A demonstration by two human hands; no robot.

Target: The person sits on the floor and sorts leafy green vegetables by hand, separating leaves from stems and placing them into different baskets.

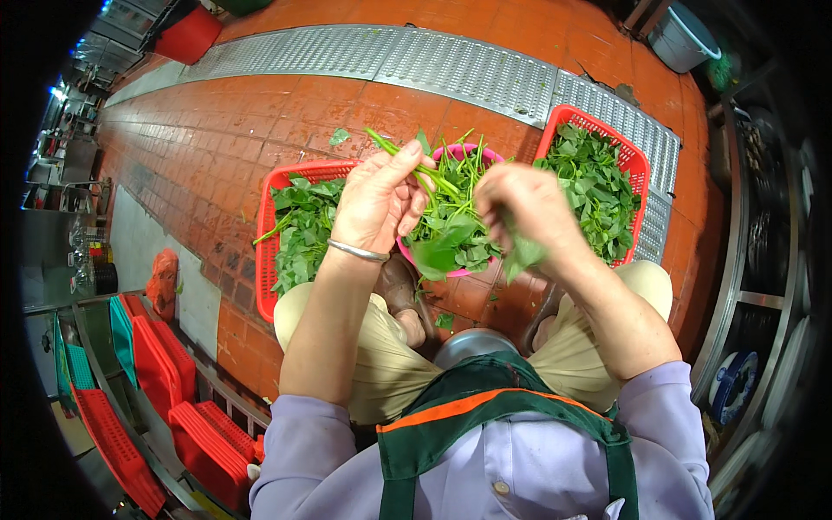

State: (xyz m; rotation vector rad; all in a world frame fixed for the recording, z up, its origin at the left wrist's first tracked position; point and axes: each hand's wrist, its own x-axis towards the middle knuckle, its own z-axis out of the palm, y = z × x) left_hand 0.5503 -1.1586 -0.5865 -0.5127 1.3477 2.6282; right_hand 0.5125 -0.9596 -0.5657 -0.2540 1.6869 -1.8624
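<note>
Between thumb and fingers, my left hand (383,195) grips several green vegetable stems (442,185) above a pink basin (463,151). A blurred leaf (445,247) hangs below these stems. My right hand (526,201), blurred by motion, is curled over the basin's right side with a green leaf (523,257) at its fingers. Leafy greens and cut stems fill the basin between my feet. To the left, a red plastic basket (263,260) holds loose leafy greens (305,231). Another red basket (640,166) stands on the right, heaped with leaves (595,188).
Wet orange floor tiles (260,117) surround the baskets, crossed by a perforated metal drain cover (455,68). Stacked red baskets (211,448) sit on a rack at lower left. A metal shelf (760,299) runs along the right, below a grey bucket (682,42).
</note>
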